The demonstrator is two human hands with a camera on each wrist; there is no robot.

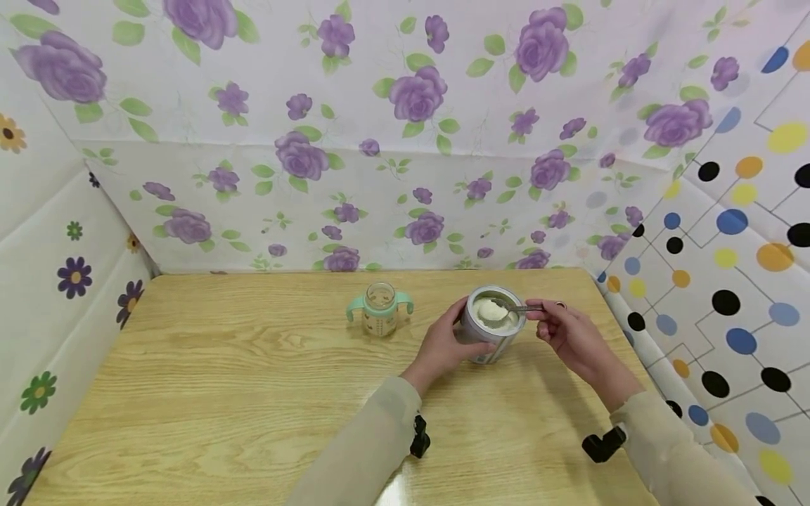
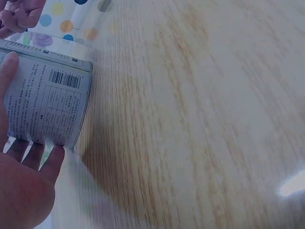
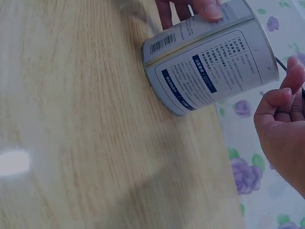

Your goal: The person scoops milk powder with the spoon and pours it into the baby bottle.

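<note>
A silvery can of pale powder [image 1: 486, 353] stands right of the table's middle, its top off. My left hand [image 1: 443, 346] grips it around the side, thumb across the front; in the left wrist view its printed label [image 2: 43, 95] with a barcode faces the camera. Between thumb and fingers, my right hand [image 1: 572, 344] pinches the handle of a metal spoon [image 1: 522, 308]. The spoon's bowl is inside the can's mouth, with a heap of powder [image 1: 491, 309] on it. In the right wrist view the right hand [image 3: 286, 114] is beside the can's rim.
Left of the can stands a clear baby bottle [image 1: 381, 320] with mint-green handles and no cap on top. The wooden table [image 1: 240, 379] meets a floral cloth wall [image 1: 354, 197] behind, and a dotted cloth [image 1: 728, 316] hangs close on the right.
</note>
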